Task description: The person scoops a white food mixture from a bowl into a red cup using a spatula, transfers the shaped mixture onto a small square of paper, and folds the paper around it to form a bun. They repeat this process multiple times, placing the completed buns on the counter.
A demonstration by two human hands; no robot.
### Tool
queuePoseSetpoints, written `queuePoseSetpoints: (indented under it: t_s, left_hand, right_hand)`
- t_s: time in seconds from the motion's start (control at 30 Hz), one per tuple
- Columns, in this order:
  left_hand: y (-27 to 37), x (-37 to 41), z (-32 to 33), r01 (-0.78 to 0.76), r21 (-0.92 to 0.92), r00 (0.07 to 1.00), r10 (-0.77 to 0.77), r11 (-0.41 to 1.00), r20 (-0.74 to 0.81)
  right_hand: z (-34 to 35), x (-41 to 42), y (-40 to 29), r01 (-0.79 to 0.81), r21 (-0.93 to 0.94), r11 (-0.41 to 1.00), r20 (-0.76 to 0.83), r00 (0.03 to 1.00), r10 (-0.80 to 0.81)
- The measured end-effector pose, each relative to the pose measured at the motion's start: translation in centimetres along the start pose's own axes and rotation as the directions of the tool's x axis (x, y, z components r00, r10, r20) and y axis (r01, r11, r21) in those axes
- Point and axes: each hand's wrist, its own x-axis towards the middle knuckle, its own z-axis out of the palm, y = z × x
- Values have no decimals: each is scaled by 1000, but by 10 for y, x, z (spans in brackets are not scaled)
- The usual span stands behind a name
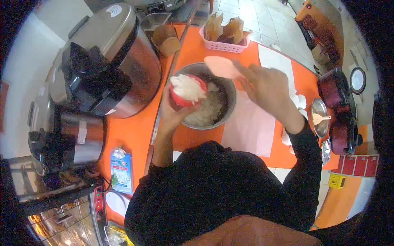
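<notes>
My left hand point(173, 112) grips a small red bowl point(181, 101), tilted over the near-left rim of a large round metal pot point(231, 106). White cooked rice point(187, 86) is heaped in the bowl above its edge. More rice point(207, 109) lies in the bottom of the pot. In my right hand point(266, 87) is a pale pink rice paddle point(221, 66), raised over the pot's far right side with its blade pointing left. The paddle and hand are slightly blurred. No contact shows between the paddle and the bowl.
Sheets of paper point(250, 126) lie right of the pot on the orange table. Beyond it stands a pink basket point(224, 46) of packets. Two large rice cookers point(138, 64) fill the left. A steel bowl point(320, 129) with another paddle point(321, 117) sits at right.
</notes>
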Motion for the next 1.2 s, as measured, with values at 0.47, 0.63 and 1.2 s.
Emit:
queuePoseSetpoints:
  t_s: [0.47, 0.63, 1.2]
  left_hand:
    - [-31, 24, -7, -199, -47, 877, 156, 979, -455]
    - [-31, 19, -11, -186, 17, 863, 172, 982, -474]
    - [-7, -12, -35, -219, -215, 919, 128, 952, -372]
  right_hand:
    - [164, 66, -50, -200, 413, 889, 508, 860, -43]
    - [162, 59, -43, -183, 586, 789, 365, 930, -55]
    - [124, 42, 3, -104, 880, 463, 194, 969, -151]
